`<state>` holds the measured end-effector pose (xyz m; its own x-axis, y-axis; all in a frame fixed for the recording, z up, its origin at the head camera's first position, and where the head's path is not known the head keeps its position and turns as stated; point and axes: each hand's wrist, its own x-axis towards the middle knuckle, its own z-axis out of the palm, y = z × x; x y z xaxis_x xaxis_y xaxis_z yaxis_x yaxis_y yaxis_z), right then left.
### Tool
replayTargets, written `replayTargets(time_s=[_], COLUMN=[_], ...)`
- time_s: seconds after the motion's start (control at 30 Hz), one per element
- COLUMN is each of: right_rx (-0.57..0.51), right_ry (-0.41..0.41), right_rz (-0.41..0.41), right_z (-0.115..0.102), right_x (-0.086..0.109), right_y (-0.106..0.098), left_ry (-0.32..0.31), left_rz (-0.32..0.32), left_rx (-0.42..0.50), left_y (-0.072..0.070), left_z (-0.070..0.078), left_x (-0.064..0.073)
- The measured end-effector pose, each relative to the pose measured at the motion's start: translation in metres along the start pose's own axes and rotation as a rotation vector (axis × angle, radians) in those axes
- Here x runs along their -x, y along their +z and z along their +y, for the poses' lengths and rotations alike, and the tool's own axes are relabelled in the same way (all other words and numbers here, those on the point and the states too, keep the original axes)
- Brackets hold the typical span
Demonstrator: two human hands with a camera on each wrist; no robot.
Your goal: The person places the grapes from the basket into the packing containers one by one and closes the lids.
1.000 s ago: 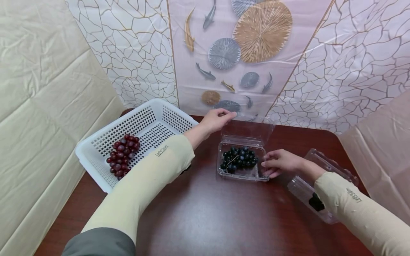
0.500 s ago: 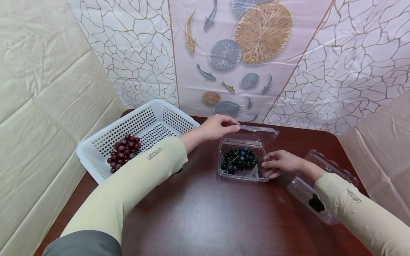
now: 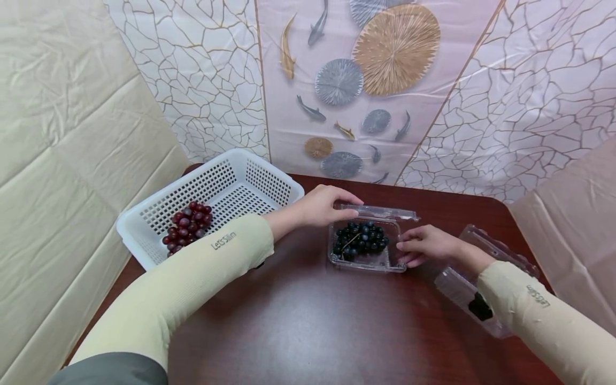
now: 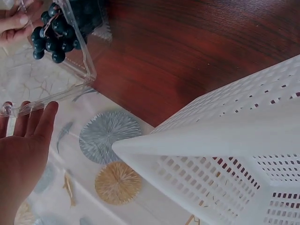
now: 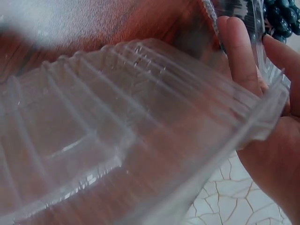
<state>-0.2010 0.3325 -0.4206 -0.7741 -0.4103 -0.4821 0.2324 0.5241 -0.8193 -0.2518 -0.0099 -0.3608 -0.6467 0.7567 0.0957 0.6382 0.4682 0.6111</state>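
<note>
A clear plastic clamshell box [image 3: 368, 269] stands on the table, holding a bunch of dark grapes [image 3: 364, 238]. Its hinged lid [image 3: 380, 212] tilts forward over the back of the box. My left hand [image 3: 323, 206] holds the lid's left edge between thumb and fingers; in the left wrist view its fingertips [image 4: 47, 115] lie along that edge. On the box's right side is my right hand [image 3: 423, 245], its thumb and fingers pinching the wall. The right wrist view shows the wall [image 5: 259, 37] between them, with some dark grapes beyond.
At the left is a white perforated basket [image 3: 144, 214] with a bunch of red grapes [image 3: 190, 227]. Another clear plastic box [image 3: 462, 291] lies open near the right forearm and fills much of the right wrist view. A patterned cloth [image 3: 385, 133] hangs behind the table.
My left hand has brought the lid from standing nearly upright down and forward toward the box. My right hand has stayed at the box's right side.
</note>
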Motion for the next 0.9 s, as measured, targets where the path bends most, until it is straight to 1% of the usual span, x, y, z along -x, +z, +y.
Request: replayTargets(time_s=[0.13,0.2,0.37,0.47,0.6,0.73,0.83,0.9], right_rx=[-0.002,0.027,0.144,0.155,0.135,0.163,0.263,0.374], right_ry=[-0.014,-0.039,-0.095,-0.098,-0.088,-0.1,-0.123,-0.139], right_rz=[0.018,0.038,0.166,0.222,0.23,0.244,0.27,0.295], right_z=[0.0,-0.002,-0.013,-0.018,-0.023,-0.03,-0.037,-0.041], right_x=[0.008,0.014,0.031,0.038,0.041,0.047,0.055,0.062], right_y=[-0.006,-0.009,-0.011,-0.01,-0.007,-0.002,0.006,0.013], left_ry=[0.037,0.056,0.101,0.114,0.12,0.141,0.16,0.166], left_rz=[-0.006,-0.006,-0.022,-0.044,-0.071,-0.093,-0.118,-0.131], left_rx=[-0.039,-0.052,-0.094,-0.113,-0.127,-0.184,-0.238,-0.266], left_y=[0.004,0.006,0.011,0.015,0.021,0.03,0.037,0.04], left_z=[0.001,0.002,0.002,0.002,0.002,0.002,0.004,0.005], left_x=[0.003,0.005,0.011,0.016,0.022,0.026,0.029,0.031])
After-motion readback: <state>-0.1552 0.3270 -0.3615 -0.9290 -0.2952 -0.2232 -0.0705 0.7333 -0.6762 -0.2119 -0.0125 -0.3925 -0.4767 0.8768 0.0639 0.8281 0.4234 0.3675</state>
